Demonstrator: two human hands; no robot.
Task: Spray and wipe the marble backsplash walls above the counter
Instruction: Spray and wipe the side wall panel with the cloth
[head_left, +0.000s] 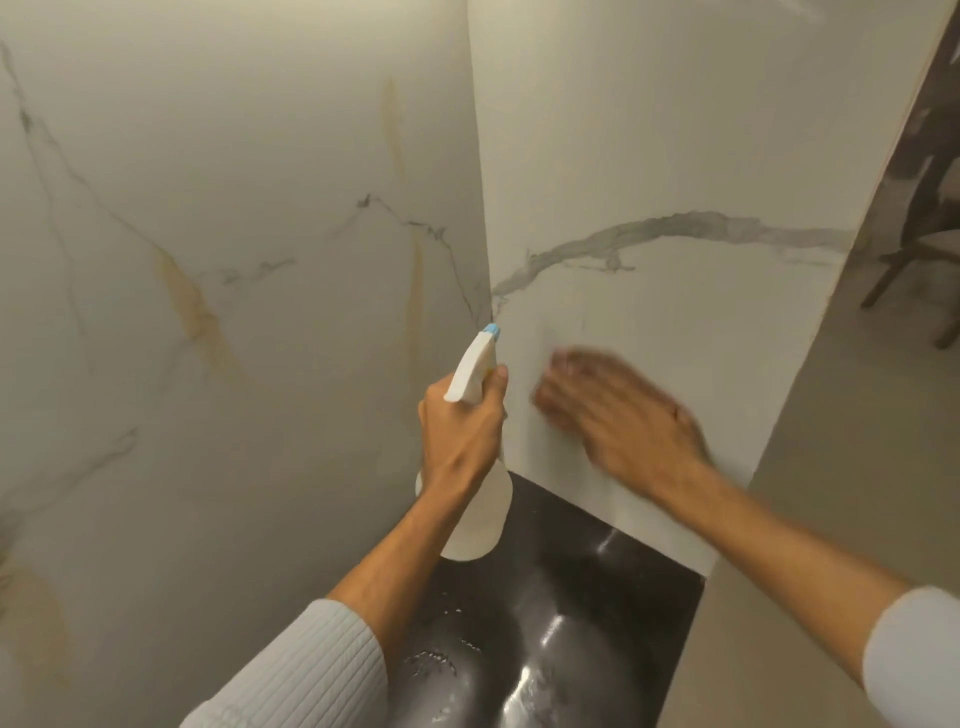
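Left hand, grip wrapped round the spray bottle at frame centre, covering its neck. The nozzle sits at the corner between the left marble wall and the right marble wall. Right hand lies flat on the right wall, fingers stretched, heavily blurred; whether a cloth is under it, can't tell. Droplets on the black bench below. A chair is cut off at the right edge.

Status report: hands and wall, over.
Left hand grips white plastic spray bottle, blue nozzle. Right hand flat on white grey-veined marble wall, blurred. Nothing blocks it.
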